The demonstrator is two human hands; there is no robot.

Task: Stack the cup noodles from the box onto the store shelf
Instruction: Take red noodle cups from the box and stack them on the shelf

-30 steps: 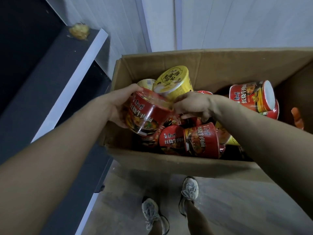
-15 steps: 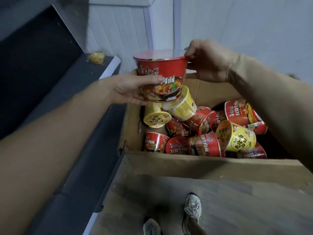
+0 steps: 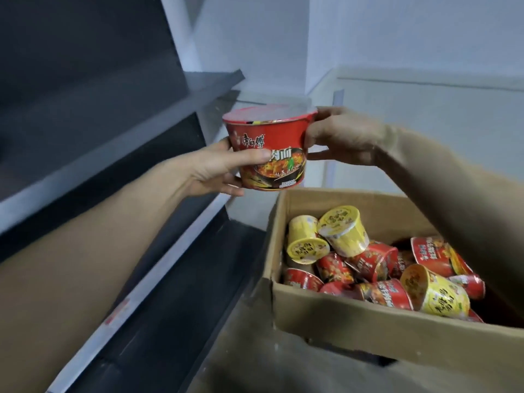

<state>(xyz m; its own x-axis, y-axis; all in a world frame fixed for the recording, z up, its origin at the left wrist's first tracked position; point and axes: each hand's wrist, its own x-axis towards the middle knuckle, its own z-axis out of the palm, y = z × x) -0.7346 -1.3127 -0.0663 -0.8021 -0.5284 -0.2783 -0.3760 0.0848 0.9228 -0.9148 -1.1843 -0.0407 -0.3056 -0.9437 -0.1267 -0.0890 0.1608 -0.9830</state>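
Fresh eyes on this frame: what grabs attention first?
The red noodle bowl, upright at centre, held in a two-handed grip: left hand round its side, right hand at the rim. Below right, an open cardboard box holds a jumble of red and yellow cups. Dark shelves run along the left.

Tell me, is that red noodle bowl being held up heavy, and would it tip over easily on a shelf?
Probably light: the right hand only pinches the red noodle bowl at its rim, with the left hand cupping its side. It narrows toward the base, so it may tip if nudged. Its glossy wrap looks somewhat slippery.
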